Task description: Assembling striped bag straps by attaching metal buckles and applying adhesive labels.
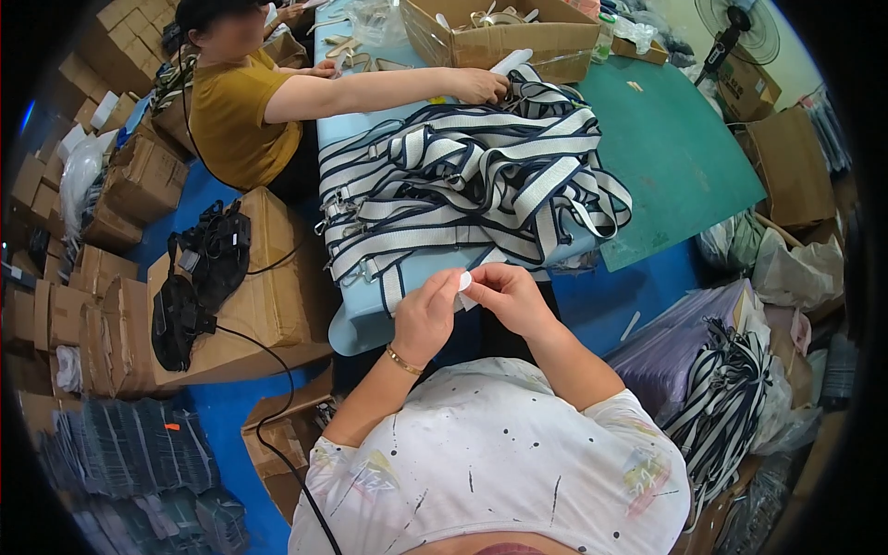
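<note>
Close to the table's near edge, my two hands meet in front of my body. A small white disc-like piece [464, 280] is between their fingertips. My left hand [427, 316], with a bracelet at its wrist, pinches it from one side, and my right hand [509, 294] from the other. Just beyond them lies a big tangled heap of white straps with navy edges [481, 171]. Metal clips [340, 205] show along the heap's left side. A strap end hangs over the table edge beside my left hand.
A light blue table [351, 319] carries the straps; a green tabletop [666, 157] adjoins it. Across at left, a co-worker in a mustard shirt [231, 116] reaches to the heap. An open carton [504, 46] stands behind. A box with black gear [277, 305] and hanging straps [726, 407] flank me.
</note>
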Demonstrator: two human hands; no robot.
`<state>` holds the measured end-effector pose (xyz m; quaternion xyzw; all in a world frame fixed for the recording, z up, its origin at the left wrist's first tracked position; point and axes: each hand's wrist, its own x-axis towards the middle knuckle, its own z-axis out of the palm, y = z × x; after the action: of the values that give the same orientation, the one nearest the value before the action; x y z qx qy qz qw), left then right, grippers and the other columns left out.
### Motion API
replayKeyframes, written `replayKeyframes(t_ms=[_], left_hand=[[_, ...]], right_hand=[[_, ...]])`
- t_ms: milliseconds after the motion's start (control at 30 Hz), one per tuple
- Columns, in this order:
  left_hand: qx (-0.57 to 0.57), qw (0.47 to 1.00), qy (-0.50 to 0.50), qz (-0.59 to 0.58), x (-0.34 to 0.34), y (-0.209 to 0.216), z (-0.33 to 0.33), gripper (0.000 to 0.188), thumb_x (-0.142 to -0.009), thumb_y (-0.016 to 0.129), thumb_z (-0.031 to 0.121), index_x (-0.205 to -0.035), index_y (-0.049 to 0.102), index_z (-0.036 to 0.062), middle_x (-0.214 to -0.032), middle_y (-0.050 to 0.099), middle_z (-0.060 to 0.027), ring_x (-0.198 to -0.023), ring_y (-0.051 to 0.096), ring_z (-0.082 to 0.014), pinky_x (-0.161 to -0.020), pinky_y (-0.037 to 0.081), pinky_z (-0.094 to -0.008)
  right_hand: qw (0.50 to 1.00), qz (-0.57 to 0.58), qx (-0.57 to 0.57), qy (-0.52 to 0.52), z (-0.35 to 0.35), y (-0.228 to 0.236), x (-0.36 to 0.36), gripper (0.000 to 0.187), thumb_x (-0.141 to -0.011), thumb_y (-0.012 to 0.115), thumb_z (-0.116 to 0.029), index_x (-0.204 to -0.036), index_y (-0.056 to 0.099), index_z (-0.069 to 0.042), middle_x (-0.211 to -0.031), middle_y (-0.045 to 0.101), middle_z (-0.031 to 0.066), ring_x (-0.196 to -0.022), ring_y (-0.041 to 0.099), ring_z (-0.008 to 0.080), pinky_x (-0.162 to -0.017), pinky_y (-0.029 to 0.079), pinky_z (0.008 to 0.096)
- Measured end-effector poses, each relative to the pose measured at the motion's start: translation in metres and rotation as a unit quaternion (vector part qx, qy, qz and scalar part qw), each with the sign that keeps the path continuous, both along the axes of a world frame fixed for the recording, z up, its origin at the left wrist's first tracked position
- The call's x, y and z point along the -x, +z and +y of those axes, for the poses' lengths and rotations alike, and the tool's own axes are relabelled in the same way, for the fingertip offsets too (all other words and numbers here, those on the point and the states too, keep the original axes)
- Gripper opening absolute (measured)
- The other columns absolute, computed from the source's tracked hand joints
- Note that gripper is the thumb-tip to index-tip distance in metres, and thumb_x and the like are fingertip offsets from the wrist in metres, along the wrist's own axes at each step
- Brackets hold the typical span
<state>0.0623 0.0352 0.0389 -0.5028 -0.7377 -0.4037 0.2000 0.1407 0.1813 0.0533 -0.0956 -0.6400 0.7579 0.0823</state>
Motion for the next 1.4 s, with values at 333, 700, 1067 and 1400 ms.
replayKeyframes(t_ms=[333, 700, 1067, 1400], left_hand=[[-0.028, 0.998, -0.037, 0.049, -0.002, 0.001, -0.002, 0.034, -0.079, 0.060, -0.001, -0.112, 0.053, 0.0058, -0.105, 0.063, -0.0111, -0.076, 0.065, -0.0256, -0.058, 0.053, -0.0314], [-0.018, 0.997, -0.053, 0.048, -0.007, 0.011, 0.001, 0.035, -0.077, 0.058, -0.008, -0.109, 0.054, 0.0053, -0.103, 0.064, -0.0141, -0.074, 0.066, -0.0281, -0.057, 0.053, -0.0318], [-0.001, 0.995, -0.067, 0.070, -0.013, 0.010, 0.003, 0.025, -0.082, 0.059, 0.004, -0.107, 0.058, 0.0037, -0.101, 0.064, -0.0116, -0.072, 0.065, -0.0216, -0.056, 0.052, -0.0288], [-0.019, 0.996, -0.071, 0.048, -0.007, 0.007, 0.007, 0.024, -0.081, 0.060, 0.003, -0.105, 0.057, 0.0039, -0.102, 0.065, -0.0123, -0.073, 0.066, -0.0221, -0.057, 0.052, -0.0295]], right_hand=[[0.999, -0.025, -0.027, 0.014, 0.002, 0.003, -0.007, 0.017, -0.086, 0.065, -0.014, -0.092, 0.066, 0.002, -0.077, 0.064, 0.0006, -0.069, 0.054, 0.0046, -0.062, 0.045, 0.0203], [0.997, -0.023, -0.062, -0.033, -0.002, 0.000, -0.016, 0.015, -0.087, 0.064, -0.011, -0.092, 0.065, 0.002, -0.079, 0.064, 0.0009, -0.071, 0.057, 0.0058, -0.064, 0.046, 0.0205], [0.981, -0.006, 0.184, -0.053, 0.004, 0.001, -0.023, 0.016, -0.085, 0.063, 0.000, -0.093, 0.050, -0.005, -0.082, 0.059, 0.0017, -0.079, 0.057, 0.0077, -0.072, 0.047, 0.0202], [0.991, 0.035, -0.096, -0.086, 0.000, 0.001, -0.028, 0.023, -0.084, 0.066, -0.004, -0.098, 0.049, -0.002, -0.083, 0.060, 0.0034, -0.077, 0.059, 0.0076, -0.065, 0.048, 0.0206]])
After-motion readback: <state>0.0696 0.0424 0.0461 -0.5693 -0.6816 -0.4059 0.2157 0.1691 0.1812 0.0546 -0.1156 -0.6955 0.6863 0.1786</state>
